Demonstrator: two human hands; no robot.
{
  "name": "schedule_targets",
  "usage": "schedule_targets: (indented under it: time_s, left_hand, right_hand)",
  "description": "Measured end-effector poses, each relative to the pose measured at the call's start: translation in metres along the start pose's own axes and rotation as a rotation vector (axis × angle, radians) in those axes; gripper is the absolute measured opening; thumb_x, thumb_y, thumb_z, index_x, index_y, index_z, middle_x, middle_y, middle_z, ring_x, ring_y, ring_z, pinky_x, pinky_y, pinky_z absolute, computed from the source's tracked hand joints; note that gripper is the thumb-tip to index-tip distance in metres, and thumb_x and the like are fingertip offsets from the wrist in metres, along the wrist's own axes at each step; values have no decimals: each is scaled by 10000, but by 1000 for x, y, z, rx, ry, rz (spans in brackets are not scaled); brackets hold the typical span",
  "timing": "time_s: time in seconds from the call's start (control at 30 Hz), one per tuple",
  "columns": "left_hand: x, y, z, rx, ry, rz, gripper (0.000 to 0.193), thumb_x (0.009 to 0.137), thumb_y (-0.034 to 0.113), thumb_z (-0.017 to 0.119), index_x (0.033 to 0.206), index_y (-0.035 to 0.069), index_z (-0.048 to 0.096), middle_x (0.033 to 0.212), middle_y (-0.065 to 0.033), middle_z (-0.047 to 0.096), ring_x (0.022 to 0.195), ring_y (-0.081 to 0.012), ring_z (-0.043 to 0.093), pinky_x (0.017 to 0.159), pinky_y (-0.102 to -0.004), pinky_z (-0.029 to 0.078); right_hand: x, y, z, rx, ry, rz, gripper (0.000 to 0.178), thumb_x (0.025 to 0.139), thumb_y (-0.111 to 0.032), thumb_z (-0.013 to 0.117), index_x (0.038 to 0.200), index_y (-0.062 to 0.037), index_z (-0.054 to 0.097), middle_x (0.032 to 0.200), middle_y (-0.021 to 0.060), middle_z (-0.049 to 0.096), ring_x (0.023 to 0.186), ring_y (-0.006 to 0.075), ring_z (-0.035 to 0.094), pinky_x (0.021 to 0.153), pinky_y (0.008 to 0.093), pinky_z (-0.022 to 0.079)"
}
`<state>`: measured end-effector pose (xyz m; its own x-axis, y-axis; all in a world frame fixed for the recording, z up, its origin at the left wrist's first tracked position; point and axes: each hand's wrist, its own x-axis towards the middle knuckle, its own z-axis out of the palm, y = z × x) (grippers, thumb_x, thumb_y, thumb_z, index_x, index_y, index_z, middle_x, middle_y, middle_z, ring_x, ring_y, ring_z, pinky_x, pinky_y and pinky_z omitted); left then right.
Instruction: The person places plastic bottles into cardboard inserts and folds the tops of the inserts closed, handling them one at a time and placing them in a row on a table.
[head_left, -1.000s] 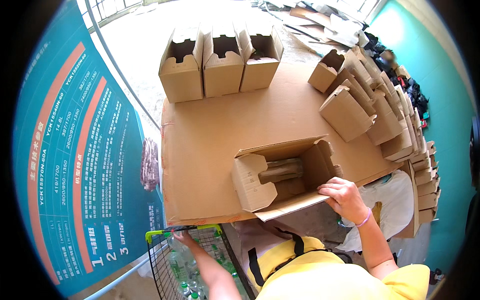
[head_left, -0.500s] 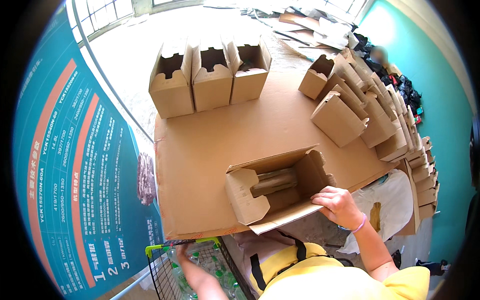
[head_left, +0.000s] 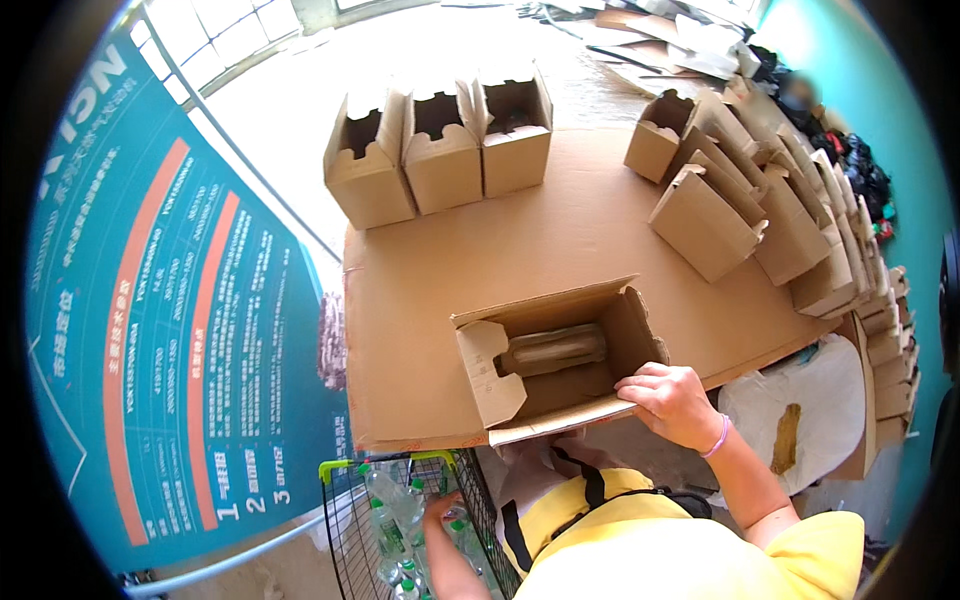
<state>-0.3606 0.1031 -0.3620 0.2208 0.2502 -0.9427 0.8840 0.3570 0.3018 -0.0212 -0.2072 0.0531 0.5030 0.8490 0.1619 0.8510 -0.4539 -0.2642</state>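
Head view. Open cardboard box (head_left: 493, 388): one, on the near part of a table (head_left: 420, 330) topped with brown cardboard; mouth upward, notched end flap at left, near wall along the table's near edge. Inside it, a long brownish shape (head_left: 556, 350), kind not clear.

Right hand (head_left: 672, 405): at the near right corner of the open cardboard box, fingers curled over the edge of its near wall, grasping it. Pink wristband (head_left: 718, 436) at the wrist.

Left hand (head_left: 440, 511): lowered into a black wire basket (head_left: 337, 535) with bright green corners, left of the person and just beside the table's near edge; cannot tell whether the fingers close on anything.

Bottles (head_left: 388, 528): several, clear, green-capped, lying and standing in the wire basket, around the left hand.

Three boxes (head_left: 458, 180): open, upright, side by side at the table's far left. Pile of boxes (head_left: 705, 225): brown, leaning on one another at the far right, running off along a teal wall (head_left: 915, 170).

White sack (head_left: 830, 395): right of the table, near. Banner (head_left: 265, 400): teal with orange bars, printed, upright at left.
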Motion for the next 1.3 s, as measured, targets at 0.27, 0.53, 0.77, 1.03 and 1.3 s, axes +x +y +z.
schedule_targets:
  time_s: [0.27,0.53,0.77,1.03,1.3]
  left_hand:
    - [-198,-11,-52,-372,17,422,621,649,247,790,1176,6,567,1009,-136,693,937,-240,676,845,-412,527]
    - [-323,202,23,-660,-461,1477,959,570,273,888,1365,30,408,1103,-147,562,1030,-271,582,875,-417,487]
    - [-370,375,122,144,-326,1611,698,627,185,872,1211,34,522,1090,-103,633,1014,-210,609,906,-351,491]
    - [-315,392,156,1508,-136,1130,823,577,281,848,1275,12,504,1019,-267,660,995,-421,631,860,-453,522]
    - [-326,374,144,1039,-218,1491,455,788,133,751,1191,-5,593,1092,-190,682,1011,-340,656,912,-391,519]
  right_hand:
    - [-4,11,5,44,20,-92,37,763,-89,661,797,-85,648,877,9,685,830,184,637,620,300,542]
    - [-2,12,6,60,5,-152,26,776,-88,654,759,-79,636,782,23,654,791,190,628,619,309,535]
    - [-13,18,7,100,185,-64,20,762,-81,651,780,-73,645,801,32,671,813,203,646,659,313,549]
    - [-18,14,15,121,200,18,42,775,-110,669,752,-82,647,772,35,670,801,212,647,661,318,544]
    - [-31,17,9,182,263,-79,117,778,-83,697,891,-63,674,946,61,708,900,230,667,751,330,563]
